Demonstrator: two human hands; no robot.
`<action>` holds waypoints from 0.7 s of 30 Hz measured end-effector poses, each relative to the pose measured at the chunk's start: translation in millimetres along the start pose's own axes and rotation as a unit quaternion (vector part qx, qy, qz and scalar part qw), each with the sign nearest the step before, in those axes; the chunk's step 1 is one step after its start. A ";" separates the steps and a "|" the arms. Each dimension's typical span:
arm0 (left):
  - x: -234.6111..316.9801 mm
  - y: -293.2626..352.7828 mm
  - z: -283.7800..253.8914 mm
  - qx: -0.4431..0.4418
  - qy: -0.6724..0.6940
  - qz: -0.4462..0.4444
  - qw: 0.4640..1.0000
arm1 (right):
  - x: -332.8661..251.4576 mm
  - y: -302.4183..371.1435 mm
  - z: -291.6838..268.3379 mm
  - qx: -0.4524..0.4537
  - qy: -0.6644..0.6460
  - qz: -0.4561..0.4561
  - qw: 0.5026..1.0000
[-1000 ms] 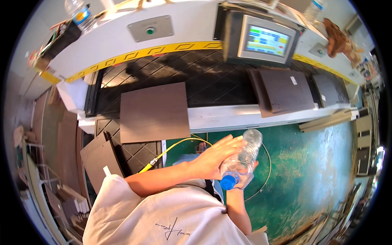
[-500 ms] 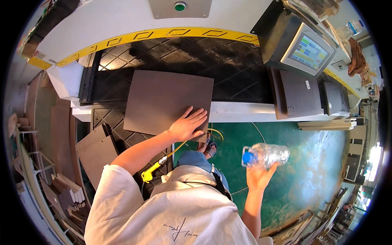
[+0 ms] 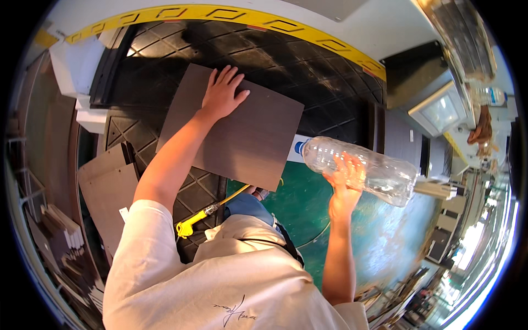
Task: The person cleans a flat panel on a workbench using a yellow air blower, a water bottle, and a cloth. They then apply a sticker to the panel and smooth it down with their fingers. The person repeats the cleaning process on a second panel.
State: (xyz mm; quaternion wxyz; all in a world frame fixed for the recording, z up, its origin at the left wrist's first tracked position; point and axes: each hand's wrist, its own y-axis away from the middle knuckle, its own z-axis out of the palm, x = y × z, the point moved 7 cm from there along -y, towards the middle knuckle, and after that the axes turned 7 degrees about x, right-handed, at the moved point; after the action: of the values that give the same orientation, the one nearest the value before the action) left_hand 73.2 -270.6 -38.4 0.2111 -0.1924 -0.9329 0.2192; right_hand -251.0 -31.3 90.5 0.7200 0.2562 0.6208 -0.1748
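My left hand (image 3: 223, 93) lies spread on the far left part of a flat dark brown panel (image 3: 253, 129), fingertips near its far edge. The panel sits at a slant on the black ribbed surface (image 3: 324, 77), its near right corner jutting out over the green floor. My right hand (image 3: 345, 190) is wrapped round a large clear plastic bottle (image 3: 388, 173) with a blue cap (image 3: 299, 147). Held on its side to the right of the panel, the bottle points its cap left toward the panel's right edge.
A yellow air gun (image 3: 190, 225) on a hose lies at my left side. Brown boards (image 3: 113, 184) lean at the left, and more panels (image 3: 401, 137) stand at the right below a screen (image 3: 440, 110). A yellow strip (image 3: 220, 14) edges the machine.
My left hand has slid from the panel's near right corner to its far left part. The panel has turned clockwise. My right hand has raised the bottle up toward the panel.
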 end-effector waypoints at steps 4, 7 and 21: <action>2.7 9.6 4.5 -0.034 -0.018 -0.018 0.999 | 11.4 -33.0 32.8 -0.025 0.081 -0.045 0.995; 1.5 26.0 -4.7 -0.057 -0.039 -0.044 0.997 | 21.0 -62.6 66.3 -0.037 0.135 -0.046 0.989; 3.1 43.3 -18.2 -0.037 -0.002 -0.110 0.993 | 31.6 -105.5 109.2 -0.025 0.203 -0.041 0.978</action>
State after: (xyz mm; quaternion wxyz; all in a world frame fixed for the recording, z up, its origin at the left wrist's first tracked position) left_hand 90.8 -227.3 -43.9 0.2247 -0.0956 -0.9564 0.1605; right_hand -218.0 -178.4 54.1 0.5773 0.2424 0.7684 -0.1328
